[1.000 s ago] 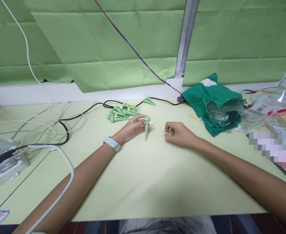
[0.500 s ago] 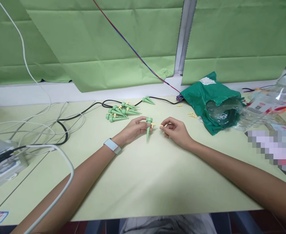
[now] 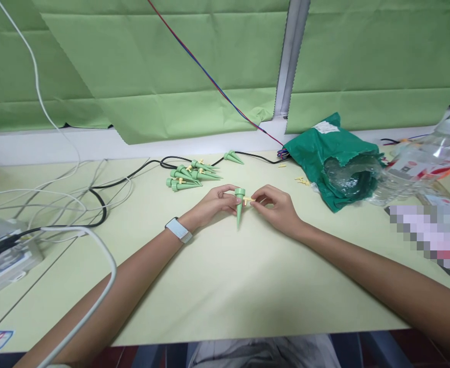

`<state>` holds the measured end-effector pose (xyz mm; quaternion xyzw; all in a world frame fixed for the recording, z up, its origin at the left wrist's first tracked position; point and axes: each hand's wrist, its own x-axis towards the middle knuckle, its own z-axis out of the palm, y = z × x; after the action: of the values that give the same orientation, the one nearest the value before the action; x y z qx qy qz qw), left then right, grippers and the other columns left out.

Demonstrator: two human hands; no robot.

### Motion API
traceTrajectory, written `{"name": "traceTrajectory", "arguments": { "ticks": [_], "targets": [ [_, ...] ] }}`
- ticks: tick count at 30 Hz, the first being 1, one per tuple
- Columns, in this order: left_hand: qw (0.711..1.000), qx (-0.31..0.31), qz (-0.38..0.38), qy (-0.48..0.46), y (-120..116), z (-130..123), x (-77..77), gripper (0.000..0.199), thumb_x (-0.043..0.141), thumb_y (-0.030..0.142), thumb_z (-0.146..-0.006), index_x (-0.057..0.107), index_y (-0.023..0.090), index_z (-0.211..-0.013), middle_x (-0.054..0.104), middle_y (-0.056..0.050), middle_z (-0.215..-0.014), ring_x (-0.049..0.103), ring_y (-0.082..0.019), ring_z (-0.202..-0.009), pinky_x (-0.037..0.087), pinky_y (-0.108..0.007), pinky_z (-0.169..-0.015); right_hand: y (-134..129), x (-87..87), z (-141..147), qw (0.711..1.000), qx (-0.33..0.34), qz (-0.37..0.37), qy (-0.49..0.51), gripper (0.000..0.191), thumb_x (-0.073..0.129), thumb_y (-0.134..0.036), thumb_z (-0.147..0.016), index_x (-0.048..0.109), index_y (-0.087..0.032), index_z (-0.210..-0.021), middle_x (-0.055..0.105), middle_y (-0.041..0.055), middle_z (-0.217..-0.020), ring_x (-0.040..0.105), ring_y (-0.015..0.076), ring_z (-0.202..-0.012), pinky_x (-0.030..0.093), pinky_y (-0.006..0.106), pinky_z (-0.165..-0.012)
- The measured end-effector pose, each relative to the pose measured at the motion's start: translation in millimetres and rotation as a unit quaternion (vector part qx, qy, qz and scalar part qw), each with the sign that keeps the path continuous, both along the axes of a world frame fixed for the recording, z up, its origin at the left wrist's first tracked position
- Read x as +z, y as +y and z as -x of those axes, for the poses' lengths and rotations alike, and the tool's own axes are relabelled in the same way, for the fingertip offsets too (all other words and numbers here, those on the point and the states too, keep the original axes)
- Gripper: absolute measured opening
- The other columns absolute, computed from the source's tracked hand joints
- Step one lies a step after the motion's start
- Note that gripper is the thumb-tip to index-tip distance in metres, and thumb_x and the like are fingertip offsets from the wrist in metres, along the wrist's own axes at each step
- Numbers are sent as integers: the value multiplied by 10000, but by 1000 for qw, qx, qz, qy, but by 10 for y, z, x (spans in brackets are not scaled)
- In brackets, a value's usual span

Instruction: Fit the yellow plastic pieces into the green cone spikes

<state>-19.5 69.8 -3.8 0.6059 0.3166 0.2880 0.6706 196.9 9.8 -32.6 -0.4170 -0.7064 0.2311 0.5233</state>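
Note:
My left hand (image 3: pixel 219 203) is closed on a green plastic watering spike (image 3: pixel 239 207), which it holds upright with the point down, above the table. My right hand (image 3: pixel 276 207) pinches a small yellow valve piece (image 3: pixel 248 200) at the spike's right side, just below the cap. Whether the yellow piece is seated in the spike I cannot tell. Beyond my left hand lies a pile of green spikes (image 3: pixel 184 176), several with yellow pieces on them. One more green spike (image 3: pixel 233 157) lies farther back by the black cable.
Loose yellow pieces (image 3: pixel 302 180) lie at the back, beside a torn green plastic bag (image 3: pixel 332 153). A clear bottle (image 3: pixel 420 163) leans at the right. White and black cables (image 3: pixel 102 204) and a power strip (image 3: pixel 10 255) occupy the left side of the table.
My left hand has moved the spike slightly right and toward me. The hands are closer together, and my right fingers sit nearer the spike on the yellow piece.

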Motion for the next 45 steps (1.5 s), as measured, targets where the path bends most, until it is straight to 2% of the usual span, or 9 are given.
{"name": "traceTrajectory", "arguments": {
  "ticks": [3,7,11,16,19,27,34,40,45],
  "targets": [
    [1000,-7,-19,13,-51,-30,1,387,814,306,-770,672,171,-1104,715,-63,-867,654,-173,-789,500,-289,-709,-26,-9,7,1000,14,3,-7,204,676,-442,-908,692,-241,-873,687,55,-873,662,205,-787,569,354,-730],
    [998,5,-54,18,-100,-60,-16,411,800,314,-781,664,203,-1152,643,-2,-740,634,-176,-781,481,-286,-699,8,-60,0,993,41,91,62,305,680,-527,-890,699,-222,-890,709,44,-797,676,194,-686,577,343,-669],
    [997,7,-77,22,-113,-80,-39,383,790,328,-786,680,195,-1128,672,-26,-805,621,-180,-796,446,-278,-672,48,-79,-10,984,63,147,73,414,581,-583,-937,693,-198,-835,682,31,-695,653,167,-600,551,305,-604],
    [998,15,-63,4,-96,-83,-49,399,783,319,-792,672,187,-1152,699,-45,-873,613,-165,-789,447,-273,-689,26,-44,1,986,68,120,95,300,674,-503,-898,639,-224,-1003,685,15,-788,679,169,-691,556,300,-663],
    [998,18,-54,2,-86,-66,-47,424,798,318,-775,674,184,-1158,683,-33,-841,613,-161,-777,456,-273,-694,16,-52,4,989,67,97,88,287,745,-462,-846,621,-223,-947,689,23,-849,690,174,-729,557,306,-693],
    [998,0,-69,10,-87,-35,-44,469,786,342,-811,656,206,-1241,681,-38,-868,634,-189,-854,473,-322,-779,2,-34,-26,994,25,100,-36,477,426,-532,-1028,579,-216,-705,644,6,-623,609,153,-582,486,296,-635],
    [998,4,-61,-1,-93,-47,-25,478,805,339,-789,658,184,-1217,672,-33,-861,614,-168,-799,467,-306,-757,-20,-30,-21,998,17,18,-50,217,583,-438,-972,607,-227,-1012,682,21,-836,621,157,-670,469,276,-628],
    [998,-9,-64,8,-94,-34,-28,472,787,347,-815,645,179,-1233,667,-38,-859,631,-196,-864,456,-324,-786,16,-66,-46,993,11,64,-98,501,378,-456,-1063,623,-210,-703,661,11,-664,593,146,-604,443,288,-657],
    [998,-4,-65,6,-82,-34,-39,474,787,334,-818,636,183,-1240,670,-35,-886,611,-170,-828,461,-318,-783,4,-58,-38,997,-17,31,-65,241,539,-444,-1000,626,-222,-970,693,8,-809,590,143,-624,428,274,-625]
  ]
}}
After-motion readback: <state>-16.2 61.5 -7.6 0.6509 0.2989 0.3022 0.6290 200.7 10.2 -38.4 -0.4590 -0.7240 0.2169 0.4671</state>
